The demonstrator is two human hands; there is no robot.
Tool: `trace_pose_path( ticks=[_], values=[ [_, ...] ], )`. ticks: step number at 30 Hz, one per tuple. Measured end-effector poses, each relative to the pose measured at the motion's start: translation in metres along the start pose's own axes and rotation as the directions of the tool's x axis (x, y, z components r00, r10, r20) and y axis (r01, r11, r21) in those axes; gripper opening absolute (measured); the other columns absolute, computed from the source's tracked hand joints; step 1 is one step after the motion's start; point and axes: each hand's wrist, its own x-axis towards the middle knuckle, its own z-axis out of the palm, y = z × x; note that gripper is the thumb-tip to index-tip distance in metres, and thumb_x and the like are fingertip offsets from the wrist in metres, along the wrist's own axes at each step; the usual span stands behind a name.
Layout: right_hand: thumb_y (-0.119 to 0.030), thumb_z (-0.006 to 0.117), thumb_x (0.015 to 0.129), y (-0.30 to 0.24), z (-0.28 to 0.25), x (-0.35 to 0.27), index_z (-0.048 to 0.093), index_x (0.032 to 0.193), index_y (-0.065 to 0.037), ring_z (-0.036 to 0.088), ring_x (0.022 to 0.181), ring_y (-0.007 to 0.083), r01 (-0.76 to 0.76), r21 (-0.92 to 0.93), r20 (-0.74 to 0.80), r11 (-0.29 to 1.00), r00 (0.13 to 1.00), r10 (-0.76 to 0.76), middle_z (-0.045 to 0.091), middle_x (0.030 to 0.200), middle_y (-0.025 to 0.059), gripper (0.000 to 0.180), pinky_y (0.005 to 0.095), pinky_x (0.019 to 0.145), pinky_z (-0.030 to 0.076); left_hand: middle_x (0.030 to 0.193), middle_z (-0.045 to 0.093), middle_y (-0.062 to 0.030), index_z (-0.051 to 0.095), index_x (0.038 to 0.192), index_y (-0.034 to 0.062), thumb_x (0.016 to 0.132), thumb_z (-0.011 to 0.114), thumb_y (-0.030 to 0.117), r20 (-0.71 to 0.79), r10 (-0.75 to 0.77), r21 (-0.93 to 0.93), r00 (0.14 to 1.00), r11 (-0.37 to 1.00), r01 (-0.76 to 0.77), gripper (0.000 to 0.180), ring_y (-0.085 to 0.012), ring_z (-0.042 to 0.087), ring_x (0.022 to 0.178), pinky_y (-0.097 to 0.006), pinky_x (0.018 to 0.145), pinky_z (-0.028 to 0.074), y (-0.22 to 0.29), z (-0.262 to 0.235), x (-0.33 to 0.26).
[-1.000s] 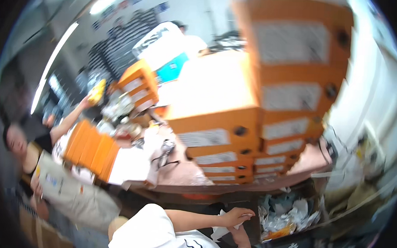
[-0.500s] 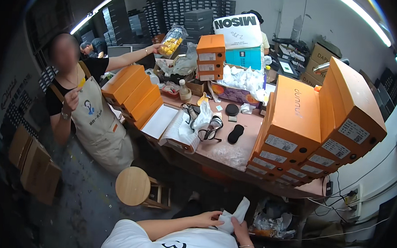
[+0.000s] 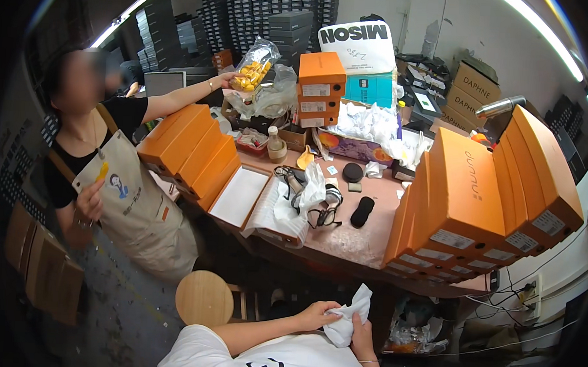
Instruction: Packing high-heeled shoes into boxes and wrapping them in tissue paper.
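Note:
My left hand [image 3: 316, 314] and my right hand [image 3: 363, 333] are together at the bottom, below the table's front edge. Both grip a crumpled sheet of white tissue paper [image 3: 349, 313], my left from the side and my right from underneath. Above them on the pink-brown table [image 3: 360, 242] lie an open orange shoe box [image 3: 239, 195] with a white inside, black strappy sandals [image 3: 308, 198] on white wrapping, and a black insole [image 3: 361, 211].
Slanting rows of orange shoe boxes stand on the table at right [image 3: 483, 205] and at left [image 3: 189, 151]. A co-worker in a beige apron [image 3: 132, 206] holds up a clear bag of yellow pieces [image 3: 253, 67]. A round wooden stool [image 3: 203, 299] stands by my left arm.
The view has swung from a blurred, tilted look at the box stacks down to the whole table. My hands have stayed on the white paper. The co-worker's arm still holds the bag up.

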Motion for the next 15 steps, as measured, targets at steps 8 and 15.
trace_pose_path(
  ticks=[8, 15],
  values=[
    [-0.027, 0.053, 0.097, -0.036, 0.129, 0.092, 0.061, 0.107, 0.007, 0.056, 0.087, 0.0109, 0.099, -0.076, 0.085, 0.992, 0.992, -0.093, 0.064, 0.097, 0.0063, 0.036, 0.0276, 0.077, 0.047, 0.095, 0.067, -0.0046, 0.062, 0.113, 0.0001, 0.090, 0.063, 0.018, -0.103, 0.135, 0.079, 0.986, 0.989, -0.127, 0.029, -0.0090, 0.058, 0.086, -0.027, 0.077, 0.048, 0.052, -0.159, 0.017],
    [-0.007, 0.059, 0.090, -0.169, 0.228, 0.151, 0.060, 0.107, -0.001, 0.055, 0.089, 0.0139, 0.711, -0.308, 0.187, 0.632, 0.696, -0.693, 0.057, 0.102, 0.0074, 0.019, 0.0278, 0.076, 0.046, 0.096, 0.067, -0.0041, 0.062, 0.115, 0.0004, 0.091, 0.062, 0.019, -0.218, 0.102, 0.228, 0.971, 0.972, -0.051, 0.030, -0.0086, 0.057, 0.088, -0.026, 0.078, 0.047, 0.084, -0.282, 0.005]
  ],
)
